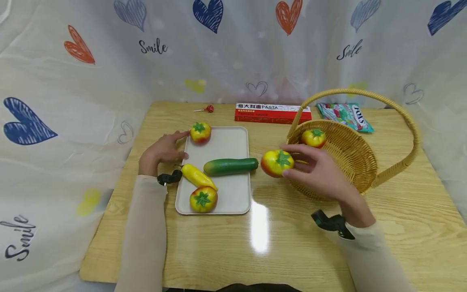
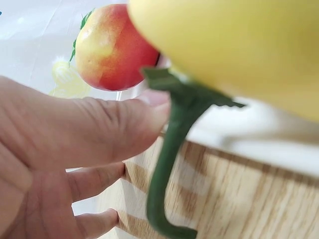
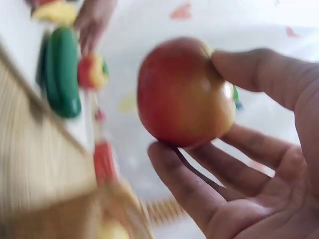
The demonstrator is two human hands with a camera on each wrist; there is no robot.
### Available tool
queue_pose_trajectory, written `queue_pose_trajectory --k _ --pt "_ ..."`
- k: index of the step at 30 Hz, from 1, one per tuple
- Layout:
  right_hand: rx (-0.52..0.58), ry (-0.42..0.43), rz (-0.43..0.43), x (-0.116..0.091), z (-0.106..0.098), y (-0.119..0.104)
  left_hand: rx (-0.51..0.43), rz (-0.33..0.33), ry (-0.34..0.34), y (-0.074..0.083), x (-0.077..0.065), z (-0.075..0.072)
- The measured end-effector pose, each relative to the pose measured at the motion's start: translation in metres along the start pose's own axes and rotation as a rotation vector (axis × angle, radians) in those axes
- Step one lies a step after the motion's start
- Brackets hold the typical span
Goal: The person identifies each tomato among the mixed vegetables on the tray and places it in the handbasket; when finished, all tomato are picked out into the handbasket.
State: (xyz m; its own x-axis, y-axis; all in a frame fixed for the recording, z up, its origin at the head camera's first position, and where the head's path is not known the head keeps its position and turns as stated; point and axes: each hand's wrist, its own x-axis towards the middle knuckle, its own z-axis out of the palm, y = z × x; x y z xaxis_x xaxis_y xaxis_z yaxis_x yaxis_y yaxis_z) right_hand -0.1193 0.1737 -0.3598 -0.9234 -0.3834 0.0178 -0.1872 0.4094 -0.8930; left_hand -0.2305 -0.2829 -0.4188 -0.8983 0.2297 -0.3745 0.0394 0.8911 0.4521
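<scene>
My right hand (image 1: pixel 319 172) pinches a yellow-red toy tomato (image 1: pixel 276 163) between thumb and fingers, held up between the tray and the basket's left rim. In the right wrist view the tomato's red side (image 3: pixel 182 94) faces the camera. My left hand (image 1: pixel 164 151) rests at the left edge of the white tray (image 1: pixel 230 140), its fingers extended and the index tip beside another tomato (image 1: pixel 200 133). On the tray also lie a yellow pepper (image 1: pixel 197 177), a third tomato (image 1: pixel 203 199) and a green cucumber (image 1: pixel 230 166). In the left wrist view, the thumb is close to the pepper's green stem (image 2: pixel 172 149).
The wicker basket (image 1: pixel 359 156) with a tall arched handle holds one tomato (image 1: pixel 313 138). Behind it lie a red pasta box (image 1: pixel 268 113) and a teal snack bag (image 1: pixel 346 117). A red lollipop (image 1: pixel 209 108) sits near the table's back edge, before a hanging curtain.
</scene>
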Motion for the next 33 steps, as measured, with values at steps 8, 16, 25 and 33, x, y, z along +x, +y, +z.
queue_pose_trajectory --k 8,16,25,33 --pt "-0.164 0.091 0.061 -0.044 -0.047 0.019 0.009 -0.002 0.006 -0.005 -0.002 0.0" --pt "-0.401 0.113 0.06 -0.036 -0.05 0.032 -0.008 0.002 0.006 -0.004 -0.004 0.0" --pt "-0.506 0.087 0.096 -0.017 -0.039 0.034 -0.02 0.011 0.017 -0.003 -0.005 0.002" --pt "-0.563 0.172 0.128 -0.007 -0.031 0.051 -0.008 0.022 0.025 0.002 -0.004 0.001"
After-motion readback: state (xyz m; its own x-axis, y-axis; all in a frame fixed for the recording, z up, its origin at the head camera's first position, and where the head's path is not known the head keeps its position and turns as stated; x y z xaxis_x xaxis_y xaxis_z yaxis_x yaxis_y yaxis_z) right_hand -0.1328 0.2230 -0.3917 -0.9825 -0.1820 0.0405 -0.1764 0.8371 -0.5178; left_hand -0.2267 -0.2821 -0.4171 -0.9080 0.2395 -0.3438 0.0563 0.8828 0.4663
